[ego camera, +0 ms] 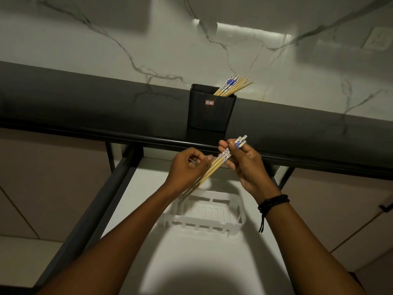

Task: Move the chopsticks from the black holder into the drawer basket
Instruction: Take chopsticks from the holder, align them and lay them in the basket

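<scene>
A black holder point(210, 111) stands on the dark counter edge with several wooden chopsticks point(232, 86) leaning to the right in it. My right hand point(244, 165) grips a small bundle of chopsticks point(214, 167) near their blue-and-white tops, slanting down to the left. My left hand point(189, 169) has curled fingers at the lower part of that bundle; the tips blur behind it. Below both hands sits the white slotted basket point(236, 225) in the open drawer. I see nothing inside the basket.
The open drawer point(146, 188) has a white floor and dark side rails. A dark counter front point(85, 107) runs across, with a marble wall behind it. Pale cabinet fronts flank the drawer. My right wrist wears a black bead bracelet point(273, 202).
</scene>
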